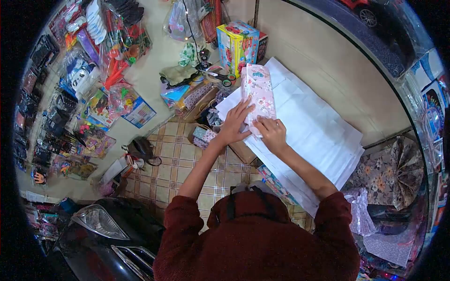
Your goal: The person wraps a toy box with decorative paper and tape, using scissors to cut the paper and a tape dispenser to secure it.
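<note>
A long box-shaped package (261,89) in pink floral wrapping paper lies on large white sheets (309,126). My left hand (234,124) rests against its left side near the close end, fingers spread and stretched out. At that same end, my right hand (273,132) has its fingers curled in and pressed together on the floral paper. The exact fold under these fingers is hidden. Scissors with dark handles (227,83) lie beyond my left hand, left of the package.
A colourful yellow and blue box (237,47) stands behind the package. Left of the sheets is a cardboard box (199,105) with mixed goods. A dark motorbike (108,234) stands at lower left. Bagged goods (119,61) hang at left, and a glass case edge (375,63) curves along the right.
</note>
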The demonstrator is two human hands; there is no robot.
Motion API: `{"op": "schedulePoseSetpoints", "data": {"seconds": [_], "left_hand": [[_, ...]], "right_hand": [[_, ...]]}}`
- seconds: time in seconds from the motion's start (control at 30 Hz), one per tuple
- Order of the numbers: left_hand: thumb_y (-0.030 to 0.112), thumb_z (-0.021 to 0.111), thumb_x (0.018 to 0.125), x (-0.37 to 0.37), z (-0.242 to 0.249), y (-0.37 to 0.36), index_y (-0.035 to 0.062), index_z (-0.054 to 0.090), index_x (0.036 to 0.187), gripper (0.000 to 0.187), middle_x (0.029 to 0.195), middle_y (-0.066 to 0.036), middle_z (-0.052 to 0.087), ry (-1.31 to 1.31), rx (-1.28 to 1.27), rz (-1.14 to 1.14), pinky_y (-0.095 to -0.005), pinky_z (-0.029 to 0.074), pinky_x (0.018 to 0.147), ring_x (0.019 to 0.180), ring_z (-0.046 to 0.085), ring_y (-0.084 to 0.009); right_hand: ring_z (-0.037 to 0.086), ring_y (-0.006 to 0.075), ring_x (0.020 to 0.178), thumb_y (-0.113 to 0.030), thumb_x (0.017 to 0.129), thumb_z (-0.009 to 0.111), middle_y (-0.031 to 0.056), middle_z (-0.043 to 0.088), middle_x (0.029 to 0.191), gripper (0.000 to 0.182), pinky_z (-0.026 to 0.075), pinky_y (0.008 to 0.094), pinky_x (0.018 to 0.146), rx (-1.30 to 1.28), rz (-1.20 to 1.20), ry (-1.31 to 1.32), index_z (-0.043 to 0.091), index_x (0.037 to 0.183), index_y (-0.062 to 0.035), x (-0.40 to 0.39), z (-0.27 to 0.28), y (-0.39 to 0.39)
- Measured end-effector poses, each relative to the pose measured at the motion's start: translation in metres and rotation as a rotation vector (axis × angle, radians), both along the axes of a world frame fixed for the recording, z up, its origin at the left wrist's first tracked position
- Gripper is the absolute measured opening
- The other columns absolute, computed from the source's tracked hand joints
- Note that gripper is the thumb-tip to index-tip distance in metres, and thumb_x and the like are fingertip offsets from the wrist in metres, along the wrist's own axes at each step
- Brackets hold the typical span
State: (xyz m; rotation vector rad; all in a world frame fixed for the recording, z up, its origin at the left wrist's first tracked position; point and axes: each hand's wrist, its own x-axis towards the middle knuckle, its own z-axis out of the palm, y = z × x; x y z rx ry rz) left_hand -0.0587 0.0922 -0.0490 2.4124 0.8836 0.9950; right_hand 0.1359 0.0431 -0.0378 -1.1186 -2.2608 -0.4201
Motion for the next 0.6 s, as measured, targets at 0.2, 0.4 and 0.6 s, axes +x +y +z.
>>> {"op": "schedulePoseSetpoints", "data": {"seconds": [0.2,0.4,0.6], "left_hand": [[0.024,0.072,0.066,0.002,-0.003,-0.008,0.0154,0.035,0.142,0.085,0.152,-0.009,0.026,0.058,0.066,0.103,-0.0485,0.025,0.106,0.135,0.03,-0.036],[0.019,0.073,0.065,0.004,0.004,-0.011,0.0144,0.035,0.142,0.086,0.152,-0.01,0.026,0.031,0.016,0.106,-0.0469,0.025,0.107,0.134,0.032,-0.0359],[0.019,0.078,0.071,0.005,-0.018,-0.01,0.005,0.038,0.136,0.077,0.141,-0.023,0.033,-0.316,0.013,0.236,-0.0421,0.033,0.102,0.129,0.036,-0.0359]], "right_hand": [[0.06,0.0211,0.102,-0.013,0.07,0.065,0.0093,0.06,0.118,0.035,0.045,0.0354,0.079,-0.088,-0.011,0.043,0.063,0.105,-0.009,-0.006,0.012,-0.015],[0.062,0.0246,0.098,-0.012,0.068,0.068,0.0099,0.061,0.116,0.04,0.047,0.038,0.08,-0.119,0.02,0.101,0.06,0.108,-0.0096,-0.009,0.017,-0.011],[0.064,0.0302,0.075,-0.006,0.068,0.066,0.011,0.064,0.099,0.033,0.052,0.039,0.066,-0.192,0.044,0.212,0.061,0.101,-0.0065,-0.004,0.021,-0.001]]}}
